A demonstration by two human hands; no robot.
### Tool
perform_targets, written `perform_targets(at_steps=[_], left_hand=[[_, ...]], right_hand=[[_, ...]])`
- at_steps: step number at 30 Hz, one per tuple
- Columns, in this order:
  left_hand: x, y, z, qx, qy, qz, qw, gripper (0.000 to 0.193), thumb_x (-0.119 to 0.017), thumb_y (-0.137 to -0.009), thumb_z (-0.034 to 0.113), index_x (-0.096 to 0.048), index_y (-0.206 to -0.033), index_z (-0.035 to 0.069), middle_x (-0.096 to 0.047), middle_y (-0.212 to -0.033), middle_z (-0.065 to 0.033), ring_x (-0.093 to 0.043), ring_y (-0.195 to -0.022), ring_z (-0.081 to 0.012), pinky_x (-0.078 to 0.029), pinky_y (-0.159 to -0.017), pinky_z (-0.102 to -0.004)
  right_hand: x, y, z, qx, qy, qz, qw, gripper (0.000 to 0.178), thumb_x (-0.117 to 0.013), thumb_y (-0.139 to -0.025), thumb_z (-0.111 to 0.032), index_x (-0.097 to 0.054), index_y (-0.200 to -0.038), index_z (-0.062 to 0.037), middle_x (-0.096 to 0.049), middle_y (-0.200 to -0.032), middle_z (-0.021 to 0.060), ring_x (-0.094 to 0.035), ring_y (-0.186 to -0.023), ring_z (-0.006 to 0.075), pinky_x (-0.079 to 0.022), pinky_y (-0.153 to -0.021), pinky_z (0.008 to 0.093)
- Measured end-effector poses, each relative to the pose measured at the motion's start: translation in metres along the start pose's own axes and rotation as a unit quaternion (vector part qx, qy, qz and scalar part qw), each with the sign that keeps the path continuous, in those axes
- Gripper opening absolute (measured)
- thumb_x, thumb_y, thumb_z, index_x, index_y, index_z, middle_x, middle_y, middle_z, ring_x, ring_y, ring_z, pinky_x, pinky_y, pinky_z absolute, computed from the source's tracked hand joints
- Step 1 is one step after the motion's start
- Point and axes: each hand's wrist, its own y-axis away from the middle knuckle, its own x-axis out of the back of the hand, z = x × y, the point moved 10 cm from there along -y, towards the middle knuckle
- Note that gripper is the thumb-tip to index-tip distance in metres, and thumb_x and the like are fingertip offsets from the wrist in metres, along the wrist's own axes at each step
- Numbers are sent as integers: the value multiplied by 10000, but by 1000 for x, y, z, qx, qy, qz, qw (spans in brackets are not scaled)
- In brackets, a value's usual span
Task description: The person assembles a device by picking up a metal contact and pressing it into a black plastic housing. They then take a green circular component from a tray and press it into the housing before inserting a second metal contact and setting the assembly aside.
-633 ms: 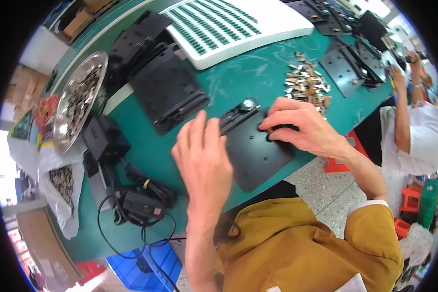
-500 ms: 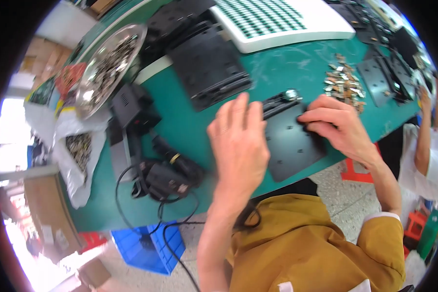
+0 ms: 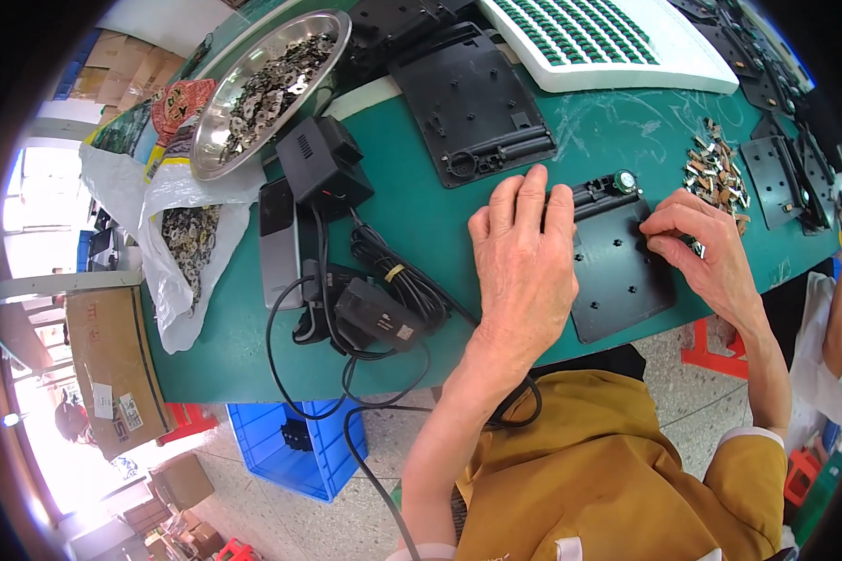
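A flat black plastic panel point(image 3: 622, 280) with small raised posts lies at the table's front edge. Along its far side runs a ridged strip with a small round green-and-silver part point(image 3: 624, 180) at the right end. My left hand point(image 3: 529, 266) is over the panel's left edge, fingers stretched out and back of the hand up, holding nothing I can see. At the upper right edge, my right hand point(image 3: 706, 243) has thumb and fingers pinched together; whatever is between them is hidden. Just beyond that hand lies a pile of small metal pieces point(image 3: 716, 173).
A similar black panel point(image 3: 477, 103) lies farther back, beside a white foam tray point(image 3: 627, 79) of green round parts. Leftward are a metal bowl point(image 3: 332, 70) of metal bits, a plastic bag point(image 3: 164, 304), a black boxy device point(image 3: 313, 159) and tangled cables point(image 3: 398, 271). A blue crate point(image 3: 327, 467) stands below.
The view has shifted, so the table's things appear farther right. Both hands keep nearly the same places relative to the panel.
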Motion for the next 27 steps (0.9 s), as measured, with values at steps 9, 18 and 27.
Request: perform_targets(at_steps=[9, 18, 27], left_hand=[[0, -1, 4, -14, 22, 7, 1000, 418, -685, -778, -14, -592, -1185, -26, -560, -1313, -194, -503, -1218, -340, -405, -964, -459], [-2, 0, 2, -2, 7, -7, 1000, 381, -703, -844, 34, -602, -1210, -5, -568, -1321, -165, -508, -1233, -331, -415, -983, -460], [-2, -1, 2, 3, 3, -15, 1000, 402, -706, -839, 26, -607, -1227, 0, -564, -1335, -152, -510, -1238, -327, -421, -974, -446]], right_hand=[[5, 2, -1, -10, -13, 11, 1000, 161, -688, -799, 47, -686, -959, 30, -642, -903, 106, -660, -818, 241, -520, -753, 326], [4, 3, -3, 1, -8, 18, 1000, 150, -701, -789, 40, -679, -937, 25, -631, -879, 107, -648, -813, 259, -505, -745, 338], [9, 7, 0, 16, -34, 67, 997, 207, -725, -779, 27, -670, -978, 31, -629, -872, 117, -633, -791, 269, -502, -707, 341]])
